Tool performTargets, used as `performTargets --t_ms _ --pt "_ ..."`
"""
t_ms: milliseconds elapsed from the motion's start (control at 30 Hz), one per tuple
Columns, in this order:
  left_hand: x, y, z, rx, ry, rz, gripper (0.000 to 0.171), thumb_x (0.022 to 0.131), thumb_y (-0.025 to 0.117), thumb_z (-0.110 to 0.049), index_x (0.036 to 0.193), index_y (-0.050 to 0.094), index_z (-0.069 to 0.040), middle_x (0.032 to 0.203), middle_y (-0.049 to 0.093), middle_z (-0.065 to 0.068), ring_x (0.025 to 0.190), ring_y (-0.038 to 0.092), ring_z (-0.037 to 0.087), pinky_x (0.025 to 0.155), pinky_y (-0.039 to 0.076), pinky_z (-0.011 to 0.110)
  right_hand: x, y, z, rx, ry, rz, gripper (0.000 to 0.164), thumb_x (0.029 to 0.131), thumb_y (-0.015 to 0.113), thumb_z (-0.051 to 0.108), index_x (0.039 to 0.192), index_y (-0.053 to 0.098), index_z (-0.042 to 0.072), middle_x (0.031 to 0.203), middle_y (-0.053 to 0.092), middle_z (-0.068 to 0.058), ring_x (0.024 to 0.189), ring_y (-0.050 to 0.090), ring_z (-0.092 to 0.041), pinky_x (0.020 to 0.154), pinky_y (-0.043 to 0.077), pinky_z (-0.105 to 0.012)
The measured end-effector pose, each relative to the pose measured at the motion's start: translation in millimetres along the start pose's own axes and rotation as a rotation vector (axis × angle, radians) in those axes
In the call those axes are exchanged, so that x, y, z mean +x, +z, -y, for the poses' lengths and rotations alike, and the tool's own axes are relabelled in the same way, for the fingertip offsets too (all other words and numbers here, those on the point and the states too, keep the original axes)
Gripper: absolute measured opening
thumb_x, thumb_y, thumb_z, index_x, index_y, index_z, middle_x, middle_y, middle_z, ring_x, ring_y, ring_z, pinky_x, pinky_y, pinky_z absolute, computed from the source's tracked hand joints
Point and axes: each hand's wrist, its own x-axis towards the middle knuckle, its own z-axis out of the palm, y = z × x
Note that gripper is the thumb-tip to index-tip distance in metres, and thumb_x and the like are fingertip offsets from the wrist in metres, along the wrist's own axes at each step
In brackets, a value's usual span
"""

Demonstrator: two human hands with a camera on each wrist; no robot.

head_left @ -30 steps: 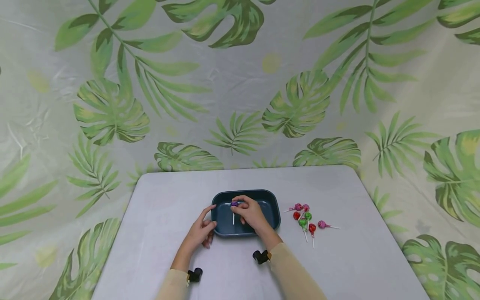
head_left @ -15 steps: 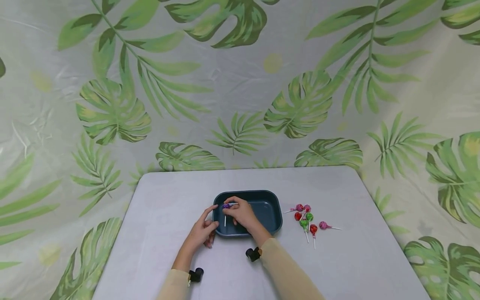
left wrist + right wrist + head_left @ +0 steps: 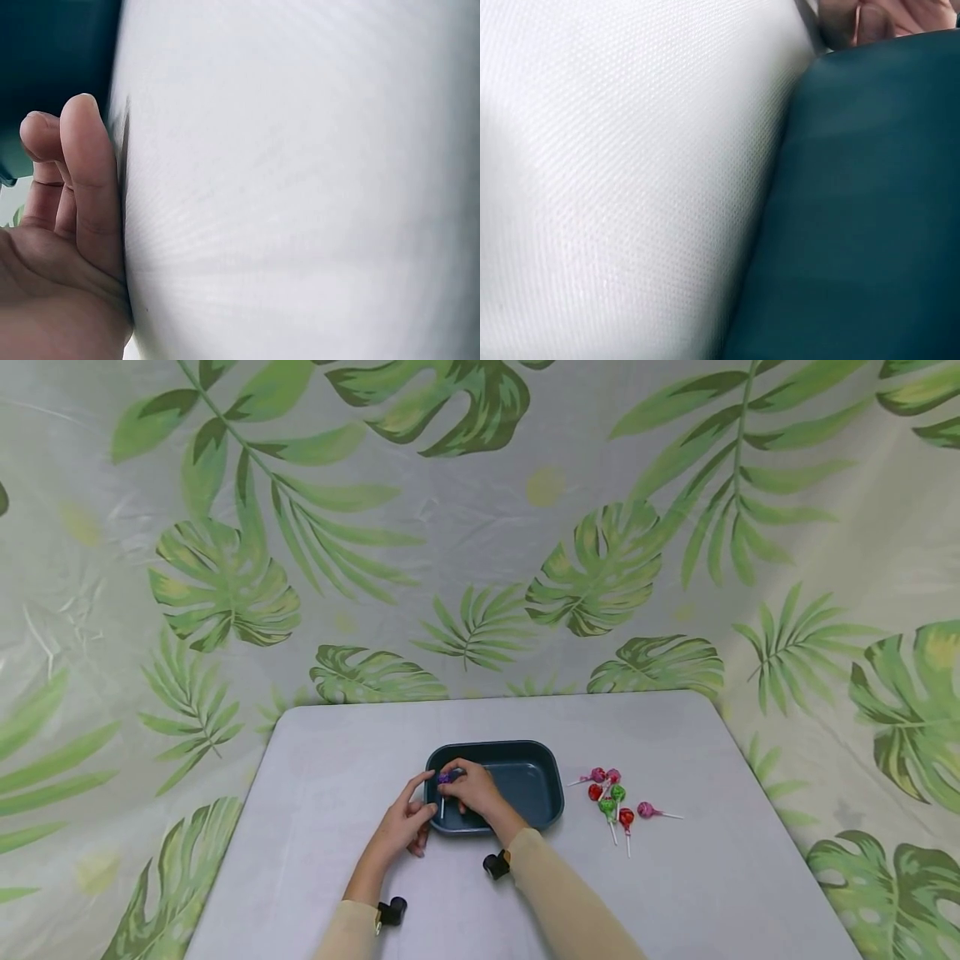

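In the head view a dark blue rectangular tray (image 3: pixel 528 789) stands on the table. My right hand (image 3: pixel 474 791) reaches over it, with thumb and index finger pinching the purple head of a lollipop (image 3: pixel 443 779) at the tray's left end. The white stick points down toward me. My left hand (image 3: pixel 405 822) rests at the tray's left side, index finger at the rim and thumb by the near left corner. In the left wrist view, the left hand (image 3: pixel 75 202) lies with its edge along the tabletop, beside the tray wall (image 3: pixel 56 52).
Right of the tray lies a loose group of lollipops: pink (image 3: pixel 597 774), red (image 3: pixel 626 817) and green (image 3: pixel 607 807) ones, several in all. One pink lollipop (image 3: pixel 646 810) lies apart to their right. A leaf-print cloth (image 3: pixel 480 527) hangs behind the white table (image 3: pixel 345 760).
My right hand has moved left across the tray with the purple lollipop, from near its middle to its left end. The left hand has stayed at the tray's left side.
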Motion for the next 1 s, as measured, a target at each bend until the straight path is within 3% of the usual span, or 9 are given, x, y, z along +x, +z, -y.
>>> performTargets --t_ms 300,500,667,1000 --pt "-0.3 -0.1 -0.1 0.011 0.021 0.000 0.057 0.093 0.056 -0.030 0.141 0.028 -0.045 0.073 0.057 0.028 0.046 0.056 0.024 0.046 0.053 0.050 3.0 2.2 -3.1 -0.157 -0.003 -0.008 0.029 0.077 0.075 0.025 0.101 0.062 0.018 0.065 0.069 0.001 0.035 0.047 -0.011 0.039 0.040 -0.024" --pt "-0.1 0.3 1.6 0.008 0.017 0.000 0.057 0.094 0.056 -0.029 0.142 0.028 -0.044 0.066 0.055 0.017 0.045 0.052 0.021 0.046 0.053 0.051 2.8 4.3 -5.1 -0.237 -0.003 -0.037 0.029 0.075 0.077 0.026 0.100 0.063 0.018 0.051 0.052 0.004 0.035 0.046 -0.010 0.038 0.039 -0.023" --pt "-0.1 0.7 2.6 0.006 0.023 0.003 0.058 0.094 0.056 -0.030 0.143 0.028 -0.042 0.063 0.053 0.011 0.044 0.050 0.020 0.046 0.052 0.050 0.7 4.9 -4.1 -0.244 0.008 -0.046 0.030 0.075 0.077 0.026 0.100 0.063 0.018 0.049 0.047 0.005 0.035 0.045 -0.010 0.038 0.037 -0.021" --pt "-0.9 1.5 0.8 -0.006 0.019 -0.005 0.057 0.093 0.057 -0.030 0.141 0.029 -0.045 0.062 0.052 0.011 0.043 0.050 0.020 0.045 0.052 0.050 3.4 5.2 -4.9 -0.243 0.040 -0.046 0.034 0.073 0.079 0.027 0.103 0.064 0.018 0.048 0.047 0.005 0.034 0.045 -0.010 0.038 0.037 -0.022"
